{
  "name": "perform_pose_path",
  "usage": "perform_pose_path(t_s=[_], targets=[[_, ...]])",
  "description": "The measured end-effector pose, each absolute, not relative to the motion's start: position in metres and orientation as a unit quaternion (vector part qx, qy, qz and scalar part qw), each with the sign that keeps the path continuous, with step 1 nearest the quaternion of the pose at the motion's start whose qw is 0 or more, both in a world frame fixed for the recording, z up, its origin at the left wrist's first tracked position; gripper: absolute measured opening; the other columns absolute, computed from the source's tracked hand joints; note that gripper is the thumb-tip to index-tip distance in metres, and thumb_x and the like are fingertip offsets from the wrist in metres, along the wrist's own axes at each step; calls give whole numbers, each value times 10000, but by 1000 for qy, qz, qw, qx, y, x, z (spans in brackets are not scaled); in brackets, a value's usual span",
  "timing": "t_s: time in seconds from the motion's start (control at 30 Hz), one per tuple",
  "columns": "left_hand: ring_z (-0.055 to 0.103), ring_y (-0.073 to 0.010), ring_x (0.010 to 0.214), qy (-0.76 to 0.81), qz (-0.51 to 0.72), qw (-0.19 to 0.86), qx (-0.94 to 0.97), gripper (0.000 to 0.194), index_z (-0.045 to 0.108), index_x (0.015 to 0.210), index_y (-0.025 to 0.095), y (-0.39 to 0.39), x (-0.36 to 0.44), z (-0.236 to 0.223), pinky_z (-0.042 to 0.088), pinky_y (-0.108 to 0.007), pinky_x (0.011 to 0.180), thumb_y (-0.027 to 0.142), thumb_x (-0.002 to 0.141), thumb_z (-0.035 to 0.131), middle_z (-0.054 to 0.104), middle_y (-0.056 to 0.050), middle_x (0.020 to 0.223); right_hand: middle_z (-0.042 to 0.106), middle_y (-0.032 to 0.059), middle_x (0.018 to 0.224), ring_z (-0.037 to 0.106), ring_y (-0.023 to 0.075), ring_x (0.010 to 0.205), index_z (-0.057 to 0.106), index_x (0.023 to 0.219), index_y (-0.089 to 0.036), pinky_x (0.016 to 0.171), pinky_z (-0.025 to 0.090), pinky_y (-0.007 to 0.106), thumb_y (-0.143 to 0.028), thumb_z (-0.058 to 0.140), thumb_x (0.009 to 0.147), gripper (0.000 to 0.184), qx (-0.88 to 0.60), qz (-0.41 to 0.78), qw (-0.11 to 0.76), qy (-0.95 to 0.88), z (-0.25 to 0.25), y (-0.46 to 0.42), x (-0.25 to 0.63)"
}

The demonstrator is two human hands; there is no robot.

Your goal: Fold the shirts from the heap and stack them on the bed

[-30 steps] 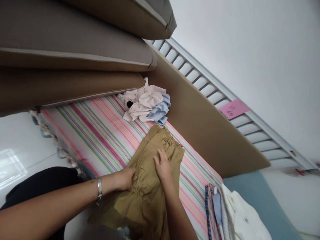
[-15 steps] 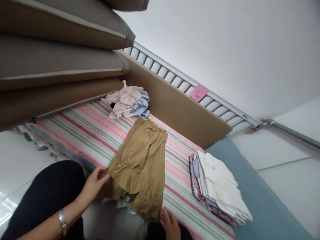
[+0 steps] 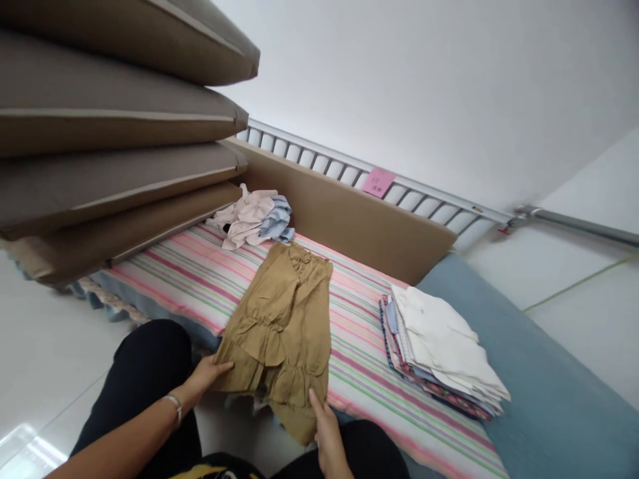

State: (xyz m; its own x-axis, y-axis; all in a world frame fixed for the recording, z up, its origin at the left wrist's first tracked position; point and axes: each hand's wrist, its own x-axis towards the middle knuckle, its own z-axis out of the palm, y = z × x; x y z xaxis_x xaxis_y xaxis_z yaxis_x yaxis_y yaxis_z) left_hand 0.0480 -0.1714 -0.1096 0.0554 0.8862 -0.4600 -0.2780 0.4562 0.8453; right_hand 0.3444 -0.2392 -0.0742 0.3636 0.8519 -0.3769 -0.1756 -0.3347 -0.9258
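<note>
An olive-brown garment [image 3: 284,306] with gathered, elasticated parts lies on the striped sheet [image 3: 200,256], its near end hanging over the bed's edge toward my knees. My left hand [image 3: 208,374] pinches its lower left corner, thumb on top. At the lower right edge my right hand [image 3: 325,426] grips the cloth, thumb above and the other fingers hidden beneath. Loose folds droop between the two hands. To the right sits a stack of folded clothes with a white garment [image 3: 444,336] on top. Behind the olive-brown garment is a crumpled pale pink and blue clothes heap [image 3: 254,216].
Stacked grey-brown cushions [image 3: 114,126] rise at the left. A brown board [image 3: 344,216] stands along the back before a metal rail [image 3: 319,159] bearing a pink note [image 3: 378,181]. A blue-grey surface [image 3: 519,372] extends at the right.
My left hand has gone from touching the garment's left edge to pinching its lower corner. My right hand now has its thumb on top of the cloth. The view has shifted and tilted somewhat.
</note>
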Motion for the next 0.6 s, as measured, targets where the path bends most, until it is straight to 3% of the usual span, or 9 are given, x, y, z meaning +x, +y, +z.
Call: perform_pose_path(t_s=[0.13, 0.4, 0.6], targets=[[684, -271, 706, 522, 425, 672, 310, 600, 679, 768, 132, -182, 41, -98, 520, -361, 729, 527, 349, 846, 724, -87, 705, 719, 105, 928, 630, 302, 987, 696, 944, -129, 875, 474, 400, -526, 801, 442, 648, -593, 561, 528, -236, -62, -241, 343], [682, -248, 779, 456, 400, 700, 377, 482, 691, 890, 118, -217, 25, -16, 510, -321, 749, 471, 576, 788, 731, -90, 806, 650, 98, 1149, 552, 280, 1139, 650, 1102, -172, 997, 403, 416, -450, 780, 574, 611, -524, 585, 556, -273, 0, -267, 351], [675, -243, 814, 427, 367, 729, 389, 439, 674, 1013, 130, -249, 19, 35, 509, -316, 753, 409, 679, 735, 728, -80, 873, 688, 106, 1057, 510, 330, 1181, 714, 959, -166, 1022, 382, 446, -525, 808, 464, 619, -554, 614, 506, -246, 27, -292, 364]])
